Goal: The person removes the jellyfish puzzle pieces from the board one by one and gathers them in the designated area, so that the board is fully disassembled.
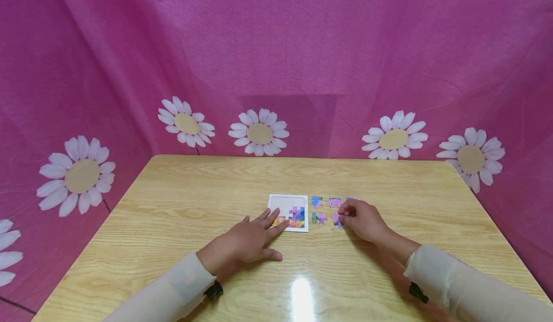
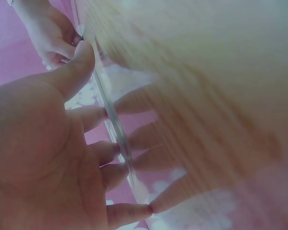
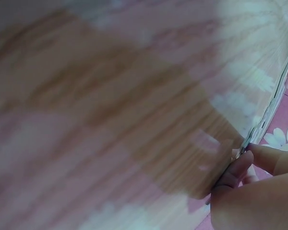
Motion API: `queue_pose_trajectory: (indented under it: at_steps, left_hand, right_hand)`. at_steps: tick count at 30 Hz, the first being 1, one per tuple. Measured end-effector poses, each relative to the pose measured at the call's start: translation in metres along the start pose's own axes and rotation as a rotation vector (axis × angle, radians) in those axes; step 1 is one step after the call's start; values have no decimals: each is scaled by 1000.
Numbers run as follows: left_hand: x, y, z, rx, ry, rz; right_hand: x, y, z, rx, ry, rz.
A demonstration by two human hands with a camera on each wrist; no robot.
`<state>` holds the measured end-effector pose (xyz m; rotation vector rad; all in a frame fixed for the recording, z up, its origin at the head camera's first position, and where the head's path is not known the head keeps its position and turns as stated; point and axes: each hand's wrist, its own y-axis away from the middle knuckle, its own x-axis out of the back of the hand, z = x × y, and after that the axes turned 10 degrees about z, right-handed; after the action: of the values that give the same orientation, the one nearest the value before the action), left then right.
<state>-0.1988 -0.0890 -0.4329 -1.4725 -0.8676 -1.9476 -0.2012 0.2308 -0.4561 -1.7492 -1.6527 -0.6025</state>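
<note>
A white-framed puzzle tray (image 1: 288,196) lies flat in mid-table, with joined jigsaw pieces (image 1: 297,216) along its bottom and right side. My left hand (image 1: 255,238) rests with spread fingers on the tray's lower left part, thumb on the wood; the left wrist view shows the same hand (image 2: 43,158) from the palm side. To the tray's right lie several loose jigsaw pieces, among them a pink one with eyes (image 1: 334,202). At the lower row, my right hand (image 1: 365,221) pinches a pink and blue puzzle piece (image 1: 336,219) between thumb and forefinger, low at the tabletop.
The wood-grain table (image 1: 216,183) reflects a bright light near its front. Behind and beside it hangs a pink cloth (image 1: 302,48) printed with white daisies. Another loose piece (image 1: 318,218) lies between the tray and my right hand.
</note>
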Motion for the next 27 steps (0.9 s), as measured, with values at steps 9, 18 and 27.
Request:
queue_pose_trajectory:
  at_steps: [9, 18, 27]
  left_hand:
    - [1, 0, 1, 0, -3, 2]
    - [2, 0, 1, -12, -7, 27]
    - [5, -1, 3, -2, 4, 24]
  right_hand:
    - [0, -1, -1, -14, 2, 7]
    - [0, -1, 0, 8, 12, 24]
    - [2, -2, -3, -32, 3, 7]
